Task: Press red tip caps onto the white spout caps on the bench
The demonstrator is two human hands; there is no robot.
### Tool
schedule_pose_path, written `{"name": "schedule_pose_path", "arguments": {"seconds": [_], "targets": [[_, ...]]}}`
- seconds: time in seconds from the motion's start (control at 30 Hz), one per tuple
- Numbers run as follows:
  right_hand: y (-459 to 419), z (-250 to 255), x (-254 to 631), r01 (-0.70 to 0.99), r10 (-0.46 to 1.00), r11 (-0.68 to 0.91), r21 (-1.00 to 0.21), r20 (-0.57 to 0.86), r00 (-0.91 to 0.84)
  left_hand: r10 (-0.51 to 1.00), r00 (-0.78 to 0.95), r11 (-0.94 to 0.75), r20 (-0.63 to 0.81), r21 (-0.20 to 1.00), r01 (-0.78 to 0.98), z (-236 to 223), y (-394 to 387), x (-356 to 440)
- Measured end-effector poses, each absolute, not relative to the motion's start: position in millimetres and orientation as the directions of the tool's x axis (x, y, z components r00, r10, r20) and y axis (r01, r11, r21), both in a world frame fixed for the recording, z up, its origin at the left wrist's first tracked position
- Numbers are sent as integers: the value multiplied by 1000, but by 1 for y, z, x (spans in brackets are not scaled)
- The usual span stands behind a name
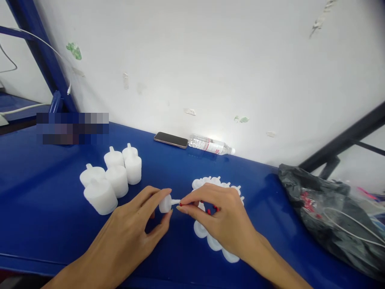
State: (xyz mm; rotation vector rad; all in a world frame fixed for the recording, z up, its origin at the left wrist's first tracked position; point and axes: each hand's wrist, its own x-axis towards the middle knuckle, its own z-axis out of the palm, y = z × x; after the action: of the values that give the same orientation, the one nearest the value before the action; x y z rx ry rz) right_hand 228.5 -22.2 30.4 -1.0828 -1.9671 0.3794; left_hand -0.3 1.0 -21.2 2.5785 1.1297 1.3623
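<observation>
Between its thumb and fingers, my left hand (135, 224) grips a white nozzle cap (165, 204), whose thin spout points right. My right hand (221, 216) pinches a small red piece (181, 204) against the tip of that spout; my fingertips cover most of it. Under and around my right hand lie several white round nozzle caps (231, 256), partly hidden by it. A few loose red pieces (215, 208) show below the palm. To the left, several white cylinders with spouts on top (100, 196) stand upright in a cluster on the blue table (168, 257).
A black phone (171, 139) and a clear plastic bottle (210, 145) lie along the white wall (192, 60). At the right edge sits a dark plastic bag (315, 224) with red pieces inside. Blue posts (45, 52) rise at the left, with a white cable.
</observation>
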Motion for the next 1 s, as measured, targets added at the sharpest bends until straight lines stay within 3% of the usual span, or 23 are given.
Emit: {"name": "schedule_pose_path", "arguments": {"seconds": [0.53,0.8,1.0], "targets": [[-28,27,230,545,796,556,-628,591,-131,596,373,-749,711,323,579,-23,-3,-2],[-26,26,230,497,850,503,-707,509,-135,558,388,-773,734,291,563,-23,-3,-1],[-27,28,230,468,839,517,-717,533,-110,557,364,-752,746,268,602,-25,-3,-4]]}}
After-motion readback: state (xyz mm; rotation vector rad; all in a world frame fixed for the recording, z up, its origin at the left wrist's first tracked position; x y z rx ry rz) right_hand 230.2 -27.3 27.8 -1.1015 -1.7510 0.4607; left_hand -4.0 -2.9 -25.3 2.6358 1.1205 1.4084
